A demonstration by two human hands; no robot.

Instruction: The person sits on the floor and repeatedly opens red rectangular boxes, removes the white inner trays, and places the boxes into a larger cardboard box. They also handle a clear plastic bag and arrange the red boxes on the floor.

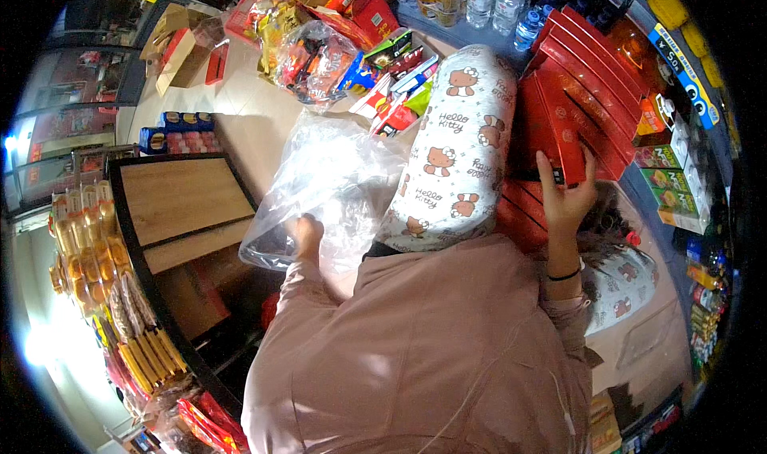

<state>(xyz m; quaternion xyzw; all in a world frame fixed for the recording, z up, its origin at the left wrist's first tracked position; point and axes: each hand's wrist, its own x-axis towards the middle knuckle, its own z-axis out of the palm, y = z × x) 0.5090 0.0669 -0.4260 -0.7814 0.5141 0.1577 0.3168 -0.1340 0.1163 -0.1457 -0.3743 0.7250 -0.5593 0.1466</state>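
My left hand (307,233) is closed on a large clear plastic bag (341,172) that spreads over the floor before me. How far the fingers reach into the bag is hard to see. On the other side of my raised knee in patterned trousers (458,148), my right hand (566,199) grips the near end of a red box (560,130), with thumb and fingers on either side. That box leans among several flat red boxes (605,76), fanned in a stack and bearing fine print. More red packaging (521,208) lies under my right hand, partly hidden.
Snack packets fill an open carton (428,50) beyond the bag, beside a bagged bundle of snacks (314,61). Open cardboard boxes (180,64) lie farther left. A wooden shelf unit (186,190) borders my left; water bottles (479,2) and stocked shelves (671,178) line the far and right sides.
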